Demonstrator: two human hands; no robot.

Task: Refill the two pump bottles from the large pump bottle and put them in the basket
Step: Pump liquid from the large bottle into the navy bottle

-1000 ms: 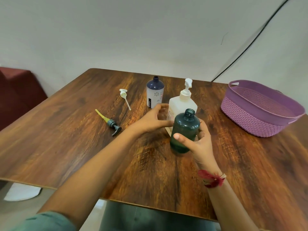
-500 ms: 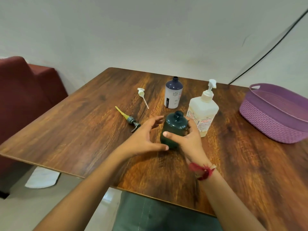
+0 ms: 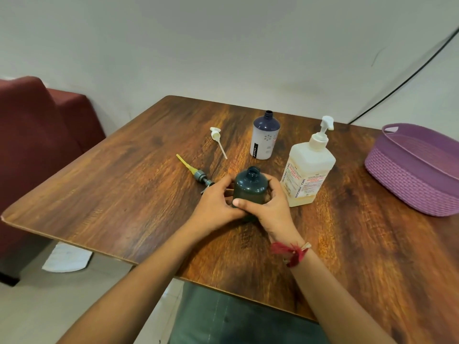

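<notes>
A dark green bottle with no pump stands upright on the wooden table. My left hand and my right hand both wrap around its lower body. To its right stands the large white pump bottle, pump fitted. Behind is a purple-and-white bottle, uncapped. Two loose pumps lie on the table: a white one and a grey one with a yellow tube. The purple basket sits at the far right.
A dark red sofa stands beyond the table's left edge. A black cable runs down the wall behind the basket. A white cloth lies on the floor under the table's near-left corner.
The green bottle came down from mid-air onto the table, left of the large bottle. My left hand left the large bottle and closed around the green one. The view swung left.
</notes>
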